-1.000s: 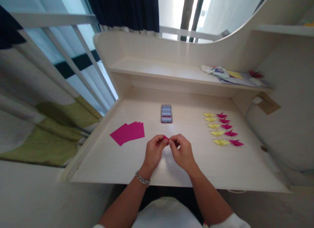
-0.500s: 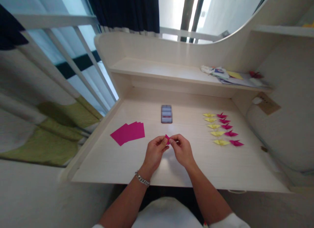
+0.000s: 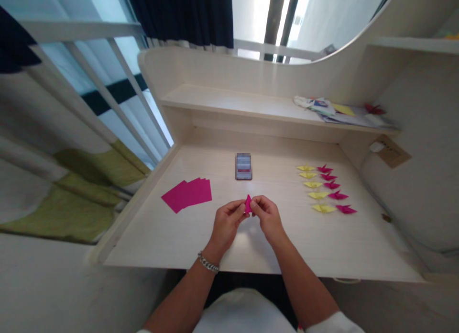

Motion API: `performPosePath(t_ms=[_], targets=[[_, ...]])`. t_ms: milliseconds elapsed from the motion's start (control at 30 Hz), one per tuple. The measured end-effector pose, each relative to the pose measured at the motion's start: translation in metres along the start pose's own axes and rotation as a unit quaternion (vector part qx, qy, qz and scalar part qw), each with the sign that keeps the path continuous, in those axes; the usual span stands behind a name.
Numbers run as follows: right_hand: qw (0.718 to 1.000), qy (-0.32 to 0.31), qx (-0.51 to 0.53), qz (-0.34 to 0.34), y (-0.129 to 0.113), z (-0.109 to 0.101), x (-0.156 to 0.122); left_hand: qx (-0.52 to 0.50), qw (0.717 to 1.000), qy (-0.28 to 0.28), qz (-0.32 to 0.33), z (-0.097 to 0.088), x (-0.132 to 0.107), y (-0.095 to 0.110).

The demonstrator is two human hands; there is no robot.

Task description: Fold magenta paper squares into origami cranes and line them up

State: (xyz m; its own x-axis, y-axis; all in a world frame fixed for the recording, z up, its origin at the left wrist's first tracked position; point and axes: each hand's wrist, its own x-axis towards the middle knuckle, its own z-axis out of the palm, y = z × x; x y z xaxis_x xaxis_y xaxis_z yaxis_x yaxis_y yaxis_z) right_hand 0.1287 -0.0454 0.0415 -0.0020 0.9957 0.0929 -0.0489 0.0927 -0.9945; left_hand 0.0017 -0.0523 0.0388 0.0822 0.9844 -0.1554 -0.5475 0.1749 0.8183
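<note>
A small folded piece of pink origami paper (image 3: 248,204) is pinched between my two hands just above the desk, its pointed tip facing away from me. My left hand (image 3: 228,221) grips its left side between thumb and fingers. On the other side, the thumb and index finger of my right hand (image 3: 267,217) close on its right edge. My fingers partly cover the fold. Left of my hands lies a fanned stack of pink paper sheets (image 3: 190,193). Folded yellow cranes (image 3: 317,195) and folded pink cranes (image 3: 338,195) stand in two columns to the right.
A phone (image 3: 244,166) lies on the desk (image 3: 161,242) beyond my hands. The raised shelf (image 3: 229,99) at the back holds papers and a crumpled wrapper (image 3: 303,102) at its right end. A cable (image 3: 380,199) runs along the right wall.
The pink paper has turned and now shows as a narrow upright point. Both hands have shifted slightly, the right one a little further right, still pinching it.
</note>
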Motion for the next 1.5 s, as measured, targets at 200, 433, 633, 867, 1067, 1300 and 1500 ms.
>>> performPosePath(t_ms=[200,433,633,867,1067,1300,1500], targets=[[0.998,-0.005,0.062,0.002,-0.007,0.001,-0.002,-0.046,0.999,-0.016,-0.024,0.001,-0.001,0.000],[0.998,0.026,0.060,0.006,-0.008,0.000,-0.004,-0.059,0.997,-0.025,-0.034,0.000,-0.001,-0.001],[0.996,0.087,0.012,-0.008,-0.004,0.003,-0.005,-0.004,1.000,-0.021,-0.010,-0.001,0.002,-0.004],[0.999,0.033,-0.019,0.014,0.003,0.000,-0.003,0.156,0.987,0.001,0.047,-0.008,0.009,-0.002],[0.995,0.064,-0.075,-0.020,0.002,0.001,-0.004,0.215,0.970,0.057,0.095,-0.010,0.015,-0.005],[0.990,0.054,-0.115,-0.066,-0.004,0.006,-0.010,0.191,0.975,0.010,0.111,-0.010,0.012,-0.007],[0.992,0.031,-0.083,-0.086,-0.004,0.004,-0.010,0.188,0.975,0.005,0.117,-0.010,0.014,-0.003]])
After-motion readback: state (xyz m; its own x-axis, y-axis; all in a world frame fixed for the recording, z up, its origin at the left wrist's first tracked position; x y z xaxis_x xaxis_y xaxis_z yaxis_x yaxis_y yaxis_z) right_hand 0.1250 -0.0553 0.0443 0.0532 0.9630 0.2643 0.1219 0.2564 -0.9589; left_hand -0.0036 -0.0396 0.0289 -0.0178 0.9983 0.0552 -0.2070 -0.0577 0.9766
